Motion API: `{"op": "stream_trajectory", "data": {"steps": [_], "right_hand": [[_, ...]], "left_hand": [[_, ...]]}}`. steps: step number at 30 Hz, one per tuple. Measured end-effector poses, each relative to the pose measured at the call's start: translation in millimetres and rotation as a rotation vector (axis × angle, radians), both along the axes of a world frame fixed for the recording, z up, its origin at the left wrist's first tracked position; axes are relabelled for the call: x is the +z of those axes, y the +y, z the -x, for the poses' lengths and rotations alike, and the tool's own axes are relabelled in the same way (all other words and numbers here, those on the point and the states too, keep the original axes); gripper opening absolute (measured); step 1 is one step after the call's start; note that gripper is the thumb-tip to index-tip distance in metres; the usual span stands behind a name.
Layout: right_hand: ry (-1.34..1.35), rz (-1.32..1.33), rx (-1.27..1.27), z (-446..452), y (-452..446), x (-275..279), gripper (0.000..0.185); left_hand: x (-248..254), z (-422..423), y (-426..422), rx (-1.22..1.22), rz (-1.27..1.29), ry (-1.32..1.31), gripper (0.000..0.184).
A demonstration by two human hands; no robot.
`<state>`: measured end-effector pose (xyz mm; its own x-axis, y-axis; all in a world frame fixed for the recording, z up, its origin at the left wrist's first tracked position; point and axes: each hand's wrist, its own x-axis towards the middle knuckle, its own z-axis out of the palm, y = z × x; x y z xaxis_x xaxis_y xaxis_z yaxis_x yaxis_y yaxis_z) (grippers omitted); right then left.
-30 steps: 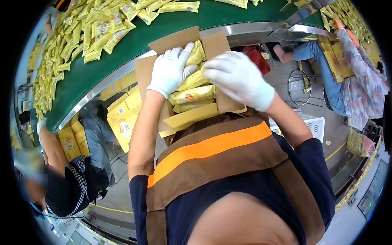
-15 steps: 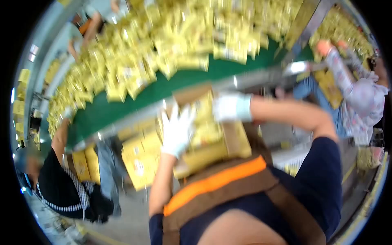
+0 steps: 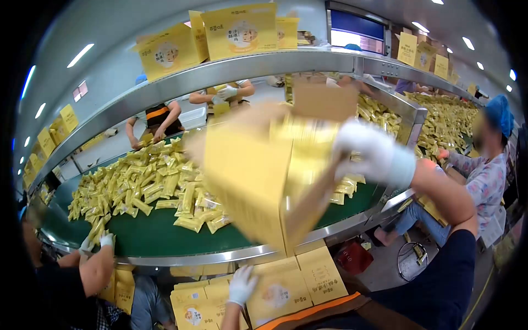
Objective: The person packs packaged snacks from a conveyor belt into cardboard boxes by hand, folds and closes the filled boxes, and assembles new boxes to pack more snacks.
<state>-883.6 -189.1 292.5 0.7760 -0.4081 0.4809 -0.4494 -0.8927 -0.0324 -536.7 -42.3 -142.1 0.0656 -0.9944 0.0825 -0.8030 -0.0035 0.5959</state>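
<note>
My right hand (image 3: 366, 148), in a white glove, grips a side flap of an open yellow cardboard box (image 3: 247, 176). The box is raised and tilted above the green belt, blurred by motion, its brown flaps spread; a yellow blur shows within it. Down at my lap, my gloved left hand (image 3: 242, 285) lies with fingers stretched over the edge of another yellow box (image 3: 278, 291) with printing on it. A further yellow carton (image 3: 195, 308) sits just left of that hand.
Heaps of yellow wrapped packets (image 3: 143, 181) cover much of the green belt (image 3: 148, 236). A metal shelf (image 3: 236, 66) above carries yellow cartons (image 3: 242, 33). Co-workers sit on both sides, one in a blue cap (image 3: 498, 110) at right; others work across the belt. A red bag (image 3: 353, 257) stands below.
The view has tilted up. The box has risen from my lap to above the belt with my right hand on it. My left hand has come off it and now rests on another box.
</note>
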Motion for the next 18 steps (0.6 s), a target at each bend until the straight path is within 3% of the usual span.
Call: {"op": "stream_trajectory", "data": {"steps": [3,6,7,8,9,12,15,16,18], "right_hand": [[-0.169,0.369,-0.158,15.4,-49.6,77.7,0.033],[-0.228,0.519,-0.338,25.1,-112.1,158.4,0.028],[-0.363,0.318,-0.562,0.4,-90.0,174.3,0.038],[-0.335,0.577,-0.554,8.6,-125.6,189.6,0.034],[-0.354,0.592,-0.605,7.4,-152.1,201.2,0.033],[-0.364,0.715,-0.589,1.3,-230.0,212.9,0.036],[-0.257,0.561,-0.621,-5.5,-307.2,204.3,0.040],[-0.412,0.996,-0.501,-18.4,-337.4,178.1,0.041],[-0.066,0.491,-0.683,-29.2,-347.6,189.9,0.044]], "left_hand": [[-21.2,48.5,14.5,0.204,0.105,-0.418,0.057],[-41.7,55.5,11.3,0.220,0.058,-0.376,0.057],[-23.1,57.3,12.1,0.211,0.041,-0.369,0.063],[-17.3,58.8,14.9,0.206,0.057,-0.376,0.058],[-14.4,58.8,15.5,0.205,0.073,-0.387,0.053],[-24.1,57.0,9.4,0.206,0.076,-0.370,0.052],[-33.9,55.7,10.4,0.218,0.031,-0.369,0.053],[-38.7,54.9,8.5,0.215,0.009,-0.369,0.054],[-40.1,53.8,8.5,0.202,-0.044,-0.375,0.057]]}}
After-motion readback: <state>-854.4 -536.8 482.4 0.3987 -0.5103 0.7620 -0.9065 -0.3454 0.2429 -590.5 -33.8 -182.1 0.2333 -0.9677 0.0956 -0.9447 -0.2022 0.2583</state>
